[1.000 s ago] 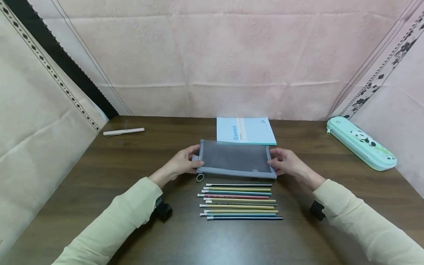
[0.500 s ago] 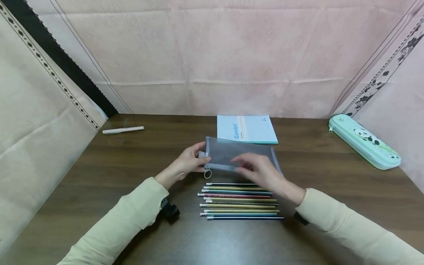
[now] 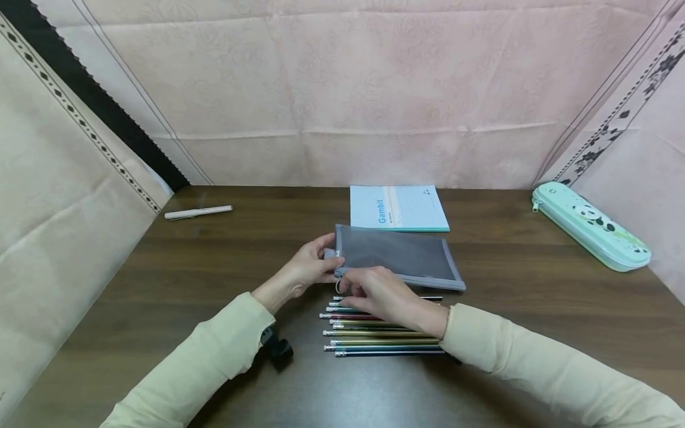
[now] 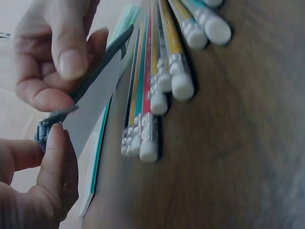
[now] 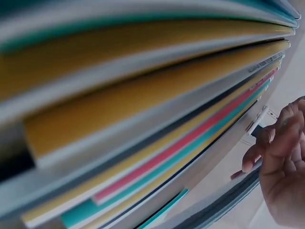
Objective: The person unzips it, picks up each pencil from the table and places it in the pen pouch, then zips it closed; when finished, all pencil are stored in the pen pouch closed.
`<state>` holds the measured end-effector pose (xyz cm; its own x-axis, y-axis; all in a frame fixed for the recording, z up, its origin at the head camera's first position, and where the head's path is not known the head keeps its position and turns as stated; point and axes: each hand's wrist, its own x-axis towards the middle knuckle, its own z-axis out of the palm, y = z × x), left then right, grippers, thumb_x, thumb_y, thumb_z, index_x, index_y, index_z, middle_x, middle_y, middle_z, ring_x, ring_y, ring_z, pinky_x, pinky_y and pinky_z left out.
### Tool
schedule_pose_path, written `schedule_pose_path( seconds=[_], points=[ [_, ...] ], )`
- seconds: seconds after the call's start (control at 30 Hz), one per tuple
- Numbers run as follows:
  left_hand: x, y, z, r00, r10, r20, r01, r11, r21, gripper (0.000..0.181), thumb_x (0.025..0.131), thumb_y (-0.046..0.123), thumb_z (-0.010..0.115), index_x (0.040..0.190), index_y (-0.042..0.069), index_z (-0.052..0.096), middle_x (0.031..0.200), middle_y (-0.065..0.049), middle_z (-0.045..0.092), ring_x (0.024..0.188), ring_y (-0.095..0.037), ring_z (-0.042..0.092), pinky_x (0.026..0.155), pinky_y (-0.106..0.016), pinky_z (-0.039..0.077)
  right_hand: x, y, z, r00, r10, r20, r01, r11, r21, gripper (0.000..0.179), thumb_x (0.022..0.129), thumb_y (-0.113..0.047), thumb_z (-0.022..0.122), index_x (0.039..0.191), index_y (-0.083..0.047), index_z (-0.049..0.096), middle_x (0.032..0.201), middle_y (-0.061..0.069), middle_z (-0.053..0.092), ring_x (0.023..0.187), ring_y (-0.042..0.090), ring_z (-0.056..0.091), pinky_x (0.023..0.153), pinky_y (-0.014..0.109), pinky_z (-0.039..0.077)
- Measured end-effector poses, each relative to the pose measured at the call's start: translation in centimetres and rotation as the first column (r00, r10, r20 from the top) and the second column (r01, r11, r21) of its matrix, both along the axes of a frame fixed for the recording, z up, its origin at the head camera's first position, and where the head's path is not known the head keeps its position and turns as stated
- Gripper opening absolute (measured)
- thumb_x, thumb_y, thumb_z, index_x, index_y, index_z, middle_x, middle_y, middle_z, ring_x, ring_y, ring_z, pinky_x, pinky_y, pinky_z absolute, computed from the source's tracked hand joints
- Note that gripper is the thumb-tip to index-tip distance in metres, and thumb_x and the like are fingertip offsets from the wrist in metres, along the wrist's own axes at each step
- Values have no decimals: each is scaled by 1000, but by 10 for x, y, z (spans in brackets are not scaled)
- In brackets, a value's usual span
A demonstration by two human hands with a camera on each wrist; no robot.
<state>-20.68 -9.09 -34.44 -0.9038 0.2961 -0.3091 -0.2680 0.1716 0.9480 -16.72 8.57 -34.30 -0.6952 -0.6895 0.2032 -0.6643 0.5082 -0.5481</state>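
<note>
My left hand (image 3: 306, 267) pinches the left end of a grey see-through zip pouch (image 3: 390, 252) between thumb and fingers. The pouch lies just behind a row of pencils (image 3: 374, 334). Over the row reaches my right hand (image 3: 382, 297), its bent fingertips at the zipper ring (image 3: 338, 286) on the pouch's near left corner. A gap shows between its thumb and forefinger. In the left wrist view, a small dark zipper tab (image 4: 64, 114) sits right under the right forefinger. The right hand partly covers the pencils, whose white erasers (image 4: 148, 151) point left.
Behind the pouch lies a light blue notebook (image 3: 398, 208). A white pen (image 3: 198, 213) lies at the back left. On the right side is a mint pencil case (image 3: 591, 226) with a panda print, beside the cloth wall (image 3: 332, 95).
The right hand has let go of the pouch's right end and moved left across it to the zipper ring. Still held by the left hand, the pouch has shifted slightly right.
</note>
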Motion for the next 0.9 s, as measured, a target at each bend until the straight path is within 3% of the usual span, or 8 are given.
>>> schedule_pose_path(
  seconds=[0.17, 0.37, 0.7, 0.9],
  points=[
    [3, 2, -2, 1000, -5, -13, 5, 1000, 10, 64, 93, 2, 54, 149, 10, 22, 132, -22, 45, 96, -21, 59, 69, -22, 56, 2, 2, 1, 998, -53, -27, 53, 999, -9, 13, 83, -14, 72, 78, -14, 60, 61, -8, 56, 51, -2, 43, 46, 15, 38],
    [2, 2, -4, 999, 18, -34, -18, 1000, 3, 65, 93, 0, 54, 149, 10, 23, 131, -23, 45, 92, -20, 59, 70, -24, 57, -2, 18, 3, 990, -135, 34, 137, 988, -65, 11, 87, -9, 66, 80, -12, 59, 62, -6, 57, 50, 1, 44, 45, 18, 40],
    [1, -5, -9, 999, 31, -42, -31, 999, -12, 65, 92, -1, 55, 148, 9, 25, 129, -23, 47, 86, -16, 61, 70, -27, 57, -5, 72, -3, 969, -246, 2, 245, 968, -59, 13, 85, -6, 68, 78, -11, 58, 60, -7, 50, 49, 2, 39, 44, 19, 37],
    [-2, -8, -9, 998, 40, -56, -41, 999, -11, 65, 92, -2, 55, 148, 9, 26, 128, -24, 48, 86, -16, 60, 70, -26, 57, -7, 101, -1, 946, -324, -6, 324, 946, -12, 13, 84, -6, 69, 79, -11, 59, 61, -6, 50, 49, 5, 41, 44, 19, 37]
  ],
)
